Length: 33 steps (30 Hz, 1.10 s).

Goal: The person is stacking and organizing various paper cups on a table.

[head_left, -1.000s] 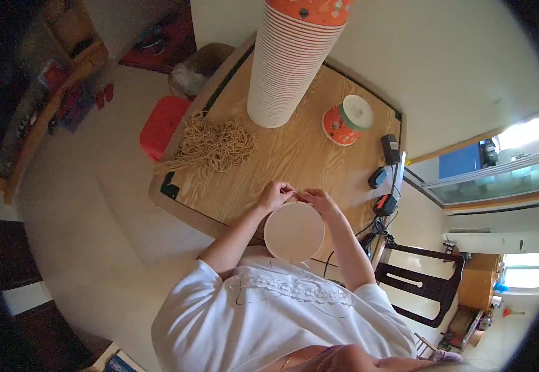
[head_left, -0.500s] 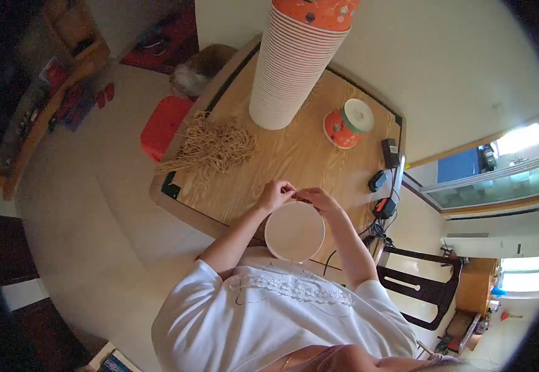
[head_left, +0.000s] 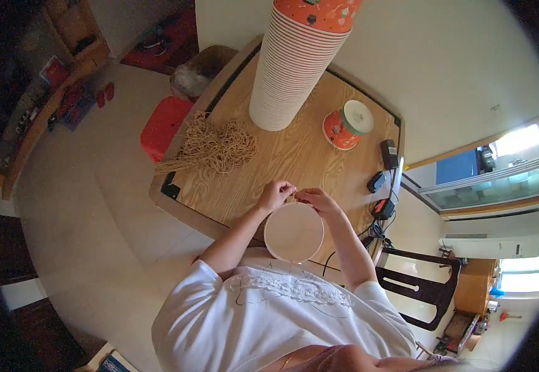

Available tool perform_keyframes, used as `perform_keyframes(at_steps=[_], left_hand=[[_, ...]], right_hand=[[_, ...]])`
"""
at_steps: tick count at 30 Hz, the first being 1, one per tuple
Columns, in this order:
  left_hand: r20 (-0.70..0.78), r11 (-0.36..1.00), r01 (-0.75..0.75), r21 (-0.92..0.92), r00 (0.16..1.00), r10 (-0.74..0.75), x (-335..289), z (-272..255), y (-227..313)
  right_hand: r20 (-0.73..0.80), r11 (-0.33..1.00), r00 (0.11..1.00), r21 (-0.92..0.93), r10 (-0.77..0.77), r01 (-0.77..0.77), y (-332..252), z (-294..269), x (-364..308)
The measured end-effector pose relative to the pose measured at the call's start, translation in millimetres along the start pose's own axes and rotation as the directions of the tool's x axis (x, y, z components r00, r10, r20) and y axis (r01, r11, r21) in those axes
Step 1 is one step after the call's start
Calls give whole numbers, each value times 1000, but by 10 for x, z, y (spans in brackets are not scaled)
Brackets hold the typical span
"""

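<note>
A round white paper tub (head_left: 293, 233) stands open side up at the near table edge, close against my body. My left hand (head_left: 276, 195) is closed in a pinch just beyond its far rim. Facing it, my right hand (head_left: 316, 201) also pinches there, with the fingertips of both hands nearly meeting. Whatever lies between the fingers is too small to make out. To the left is a loose heap of tan cords (head_left: 220, 146). A tall stack of white-rimmed paper tubs (head_left: 294, 68) with an orange pattern rises beyond my hands.
One upturned orange tub (head_left: 342, 129) with a white-and-green round piece on top stands far right. Black adapters (head_left: 389, 154) and cables (head_left: 376, 229) line the table's right edge. A red bin (head_left: 163, 127) is by the left edge, a dark chair (head_left: 419, 285) at the right.
My fingertips have shifted slightly at the tub's far rim, with a little more gap between the hands. The tub and the other things stay in place.
</note>
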<state>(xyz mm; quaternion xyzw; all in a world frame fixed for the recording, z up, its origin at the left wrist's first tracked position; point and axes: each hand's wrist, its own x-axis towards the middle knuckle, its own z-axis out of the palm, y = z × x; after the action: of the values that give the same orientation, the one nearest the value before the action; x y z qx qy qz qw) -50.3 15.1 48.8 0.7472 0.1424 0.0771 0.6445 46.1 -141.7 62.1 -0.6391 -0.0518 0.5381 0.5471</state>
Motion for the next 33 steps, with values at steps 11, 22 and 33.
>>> perform_keyframes(at_steps=[11,22,33], left_hand=[[53,998,40,47,998,-43,53,-5,-20],[199,1000,-14,-21,980,18,147,-75,-239],[5,968,-67,241,998,68,112,-72,-50]], right_hand=[[-63,980,997,-196,-40,27,-60,81,-25],[-18,964,997,-258,-80,72,-116,12,-42],[51,962,998,-266,-47,58,-67,-32,-81]])
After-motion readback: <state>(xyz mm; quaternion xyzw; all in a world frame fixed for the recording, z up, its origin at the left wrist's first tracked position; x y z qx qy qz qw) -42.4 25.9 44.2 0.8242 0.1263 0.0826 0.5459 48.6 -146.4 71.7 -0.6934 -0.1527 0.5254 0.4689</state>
